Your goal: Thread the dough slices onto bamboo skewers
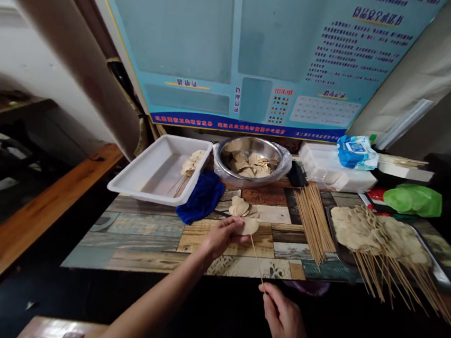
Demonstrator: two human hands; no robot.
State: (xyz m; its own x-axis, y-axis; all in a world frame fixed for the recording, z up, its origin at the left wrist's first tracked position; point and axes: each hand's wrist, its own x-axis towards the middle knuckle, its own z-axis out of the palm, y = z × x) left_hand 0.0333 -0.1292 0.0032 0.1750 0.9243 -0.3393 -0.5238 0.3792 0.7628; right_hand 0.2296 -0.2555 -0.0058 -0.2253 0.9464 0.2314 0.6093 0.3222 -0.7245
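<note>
Between the fingers of my left hand (pixel 222 238) is a thin, pale round slice (pixel 249 226), held over the near middle of the table. My right hand (pixel 281 315) pinches the lower end of a thin wooden skewer (pixel 257 258), just past the table's front edge. The skewer's upper end meets the slice; how far it goes in is hidden. Just beyond my left hand lies a small pile of loose slices (pixel 241 206). To the right, a bundle of bare skewers (pixel 313 220) rests on the table.
A steel bowl (pixel 225 175) of slices stands at the back, beside a white tub (pixel 143 195) holding a few skewered slices. A blue cloth (pixel 202 198) lies between them. At right, a tray (pixel 333 230) carries heaped skewered slices (pixel 378 234). Behind are a tissue pack (pixel 357 152) and a green bag (pixel 413 200).
</note>
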